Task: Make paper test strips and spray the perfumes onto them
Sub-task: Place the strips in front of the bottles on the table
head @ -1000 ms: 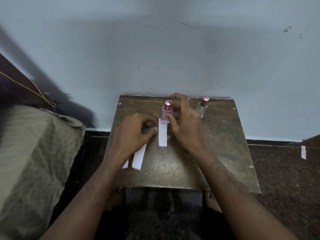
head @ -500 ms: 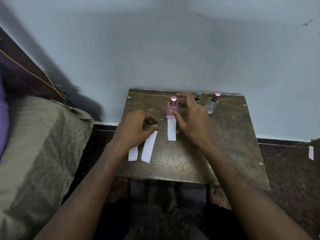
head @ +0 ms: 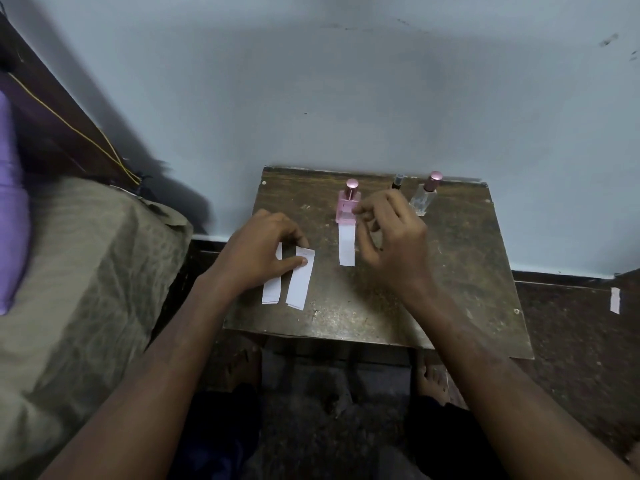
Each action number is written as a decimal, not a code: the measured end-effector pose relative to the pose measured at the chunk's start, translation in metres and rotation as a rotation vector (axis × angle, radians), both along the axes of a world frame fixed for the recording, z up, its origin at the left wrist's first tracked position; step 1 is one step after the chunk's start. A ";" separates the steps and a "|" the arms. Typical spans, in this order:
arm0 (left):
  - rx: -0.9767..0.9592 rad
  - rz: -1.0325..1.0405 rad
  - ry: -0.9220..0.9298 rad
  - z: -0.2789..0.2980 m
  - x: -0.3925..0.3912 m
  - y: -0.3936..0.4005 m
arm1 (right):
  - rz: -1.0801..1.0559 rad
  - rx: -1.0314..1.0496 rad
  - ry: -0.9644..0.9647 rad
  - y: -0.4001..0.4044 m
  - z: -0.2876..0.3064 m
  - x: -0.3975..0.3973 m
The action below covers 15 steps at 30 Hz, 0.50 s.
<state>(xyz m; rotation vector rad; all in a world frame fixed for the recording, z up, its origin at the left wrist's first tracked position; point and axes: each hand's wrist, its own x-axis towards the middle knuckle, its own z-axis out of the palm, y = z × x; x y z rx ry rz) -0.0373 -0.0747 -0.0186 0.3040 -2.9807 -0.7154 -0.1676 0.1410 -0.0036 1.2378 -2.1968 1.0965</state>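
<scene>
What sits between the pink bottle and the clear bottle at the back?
In the head view, a thin dark vial, partly hidden behind the right hand, between pink bottle and clear bottle.

2 bare forearms without sleeves, bare feet [head: 431, 381], dark garment over the lap.
</scene>
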 end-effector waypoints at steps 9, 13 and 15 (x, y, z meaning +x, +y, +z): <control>0.324 0.054 0.116 0.030 0.010 0.024 | 0.134 0.412 -0.437 0.008 -0.003 0.038; 0.386 0.112 0.149 0.044 0.032 0.042 | 0.152 0.442 -0.699 0.027 0.006 0.060; 0.427 0.147 0.161 0.047 0.047 0.054 | 0.159 0.393 -0.868 0.036 0.011 0.075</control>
